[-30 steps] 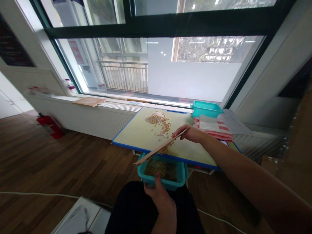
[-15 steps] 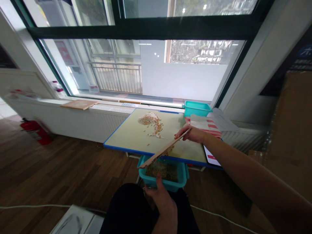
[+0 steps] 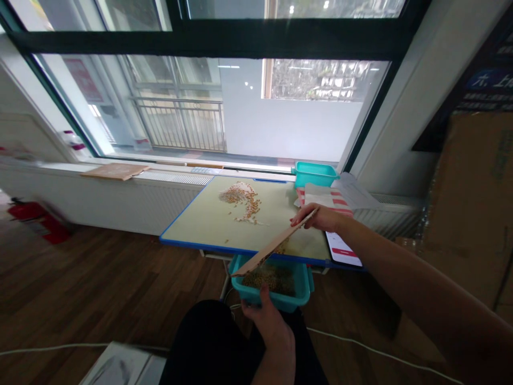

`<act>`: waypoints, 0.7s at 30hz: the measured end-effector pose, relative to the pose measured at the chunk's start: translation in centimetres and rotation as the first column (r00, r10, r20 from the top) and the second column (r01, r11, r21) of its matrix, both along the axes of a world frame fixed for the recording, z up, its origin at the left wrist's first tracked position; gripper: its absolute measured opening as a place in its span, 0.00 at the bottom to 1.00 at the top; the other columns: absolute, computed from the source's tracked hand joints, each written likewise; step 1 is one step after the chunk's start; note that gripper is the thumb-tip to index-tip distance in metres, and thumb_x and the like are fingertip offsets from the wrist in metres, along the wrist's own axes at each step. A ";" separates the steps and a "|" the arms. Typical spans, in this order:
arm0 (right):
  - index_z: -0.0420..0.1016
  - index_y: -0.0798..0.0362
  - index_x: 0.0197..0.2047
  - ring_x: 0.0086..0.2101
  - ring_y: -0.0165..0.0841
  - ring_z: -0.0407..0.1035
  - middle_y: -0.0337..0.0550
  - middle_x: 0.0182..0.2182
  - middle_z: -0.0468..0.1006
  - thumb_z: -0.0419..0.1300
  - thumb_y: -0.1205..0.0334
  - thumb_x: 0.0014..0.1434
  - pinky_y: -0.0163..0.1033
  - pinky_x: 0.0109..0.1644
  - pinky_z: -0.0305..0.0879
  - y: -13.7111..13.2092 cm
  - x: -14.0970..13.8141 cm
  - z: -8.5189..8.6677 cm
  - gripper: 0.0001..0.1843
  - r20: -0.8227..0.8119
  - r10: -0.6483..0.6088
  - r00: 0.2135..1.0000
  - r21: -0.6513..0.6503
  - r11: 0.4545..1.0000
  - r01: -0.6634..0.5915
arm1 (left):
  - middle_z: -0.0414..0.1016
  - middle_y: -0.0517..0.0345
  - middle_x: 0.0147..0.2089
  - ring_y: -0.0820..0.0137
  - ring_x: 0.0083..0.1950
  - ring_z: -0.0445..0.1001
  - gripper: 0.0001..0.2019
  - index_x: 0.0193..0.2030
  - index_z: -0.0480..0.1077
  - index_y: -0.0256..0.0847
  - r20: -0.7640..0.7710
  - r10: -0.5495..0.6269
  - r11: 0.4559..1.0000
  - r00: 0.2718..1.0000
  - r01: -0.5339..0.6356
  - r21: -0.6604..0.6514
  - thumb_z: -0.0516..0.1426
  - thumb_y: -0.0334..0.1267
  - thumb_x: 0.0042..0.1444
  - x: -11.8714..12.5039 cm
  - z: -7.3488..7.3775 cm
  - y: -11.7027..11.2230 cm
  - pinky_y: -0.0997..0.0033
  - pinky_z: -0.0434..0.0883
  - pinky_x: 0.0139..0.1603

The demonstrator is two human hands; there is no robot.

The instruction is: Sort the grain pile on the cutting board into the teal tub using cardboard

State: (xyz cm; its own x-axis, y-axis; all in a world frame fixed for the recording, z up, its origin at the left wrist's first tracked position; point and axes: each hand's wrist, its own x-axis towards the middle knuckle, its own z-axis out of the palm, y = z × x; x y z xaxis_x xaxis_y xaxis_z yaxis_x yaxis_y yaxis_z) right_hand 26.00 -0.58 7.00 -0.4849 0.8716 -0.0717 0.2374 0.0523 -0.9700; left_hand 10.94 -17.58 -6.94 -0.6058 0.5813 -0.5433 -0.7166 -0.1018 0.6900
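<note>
Left hand [image 3: 271, 321] grips turquoise plastic tub [image 3: 287, 303], seemingly for steadiness, below yellow tabletop's edge [image 3: 200, 246]; right hand [image 3: 321, 218] pinches flat tan board [image 3: 272, 245].

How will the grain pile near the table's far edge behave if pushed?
The grain pile will probably spread rather than slide as one, since it is a loose heap. Its tan kernels look rounded, so some may roll across the smooth-looking tabletop.
</note>
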 end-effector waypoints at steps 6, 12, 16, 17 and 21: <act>0.77 0.53 0.20 0.29 0.34 0.69 0.39 0.22 0.77 0.64 0.70 0.30 0.39 0.35 0.63 0.5 -3.2 0.3 0.08 -0.189 -0.160 0.969 0.036 0.985 0.170 | 0.68 0.47 0.55 0.62 0.45 0.75 0.33 0.59 0.54 0.48 0.024 -0.019 1.000 1.000 0.019 0.004 0.63 0.45 0.48 -1.0 0.0 0.0 0.58 0.75 0.40; 0.78 0.53 0.22 0.30 0.33 0.67 0.37 0.23 0.77 0.62 0.68 0.32 0.40 0.39 0.62 3.0 -14.1 -0.8 0.08 -0.229 -0.054 0.972 0.157 0.983 0.092 | 0.69 0.45 0.55 0.61 0.47 0.74 0.35 0.59 0.56 0.44 0.010 0.035 0.998 0.999 -0.035 -0.056 0.64 0.44 0.46 -1.9 -0.2 0.8 0.58 0.74 0.44; 0.79 0.53 0.24 0.26 0.30 0.65 0.35 0.20 0.75 0.60 0.70 0.32 0.38 0.33 0.61 3.8 -19.0 -2.3 0.12 -0.179 -0.012 0.984 0.142 0.989 0.038 | 0.70 0.45 0.53 0.60 0.45 0.75 0.34 0.59 0.56 0.44 0.007 0.024 0.998 1.000 -0.023 -0.063 0.63 0.45 0.47 -2.3 0.1 1.1 0.58 0.75 0.41; 0.79 0.53 0.24 0.25 0.30 0.64 0.35 0.20 0.75 0.60 0.71 0.31 0.37 0.31 0.60 3.9 -19.4 -2.5 0.13 -0.167 -0.006 0.986 0.135 0.990 0.029 | 0.70 0.44 0.53 0.60 0.45 0.76 0.34 0.59 0.56 0.43 0.004 0.021 0.998 1.000 -0.021 -0.054 0.63 0.45 0.47 -2.4 0.2 1.2 0.58 0.75 0.41; 0.80 0.53 0.25 0.23 0.28 0.63 0.34 0.18 0.74 0.59 0.72 0.32 0.35 0.28 0.58 3.9 -18.4 -2.4 0.13 -0.111 0.016 0.994 0.106 0.994 -0.004 | 0.70 0.44 0.54 0.61 0.44 0.76 0.33 0.60 0.55 0.44 0.022 0.009 1.000 1.000 -0.009 -0.015 0.63 0.44 0.48 -3.1 0.1 1.1 0.59 0.75 0.41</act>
State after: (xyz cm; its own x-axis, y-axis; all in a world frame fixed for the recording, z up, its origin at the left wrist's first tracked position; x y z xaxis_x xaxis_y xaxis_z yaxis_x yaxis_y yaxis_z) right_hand 7.58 3.35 4.61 -0.4932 0.8666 0.0753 0.1268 0.1572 -0.9794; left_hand 7.88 -16.45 -6.86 -0.5988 0.5675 -0.5651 -0.7306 -0.0980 0.6757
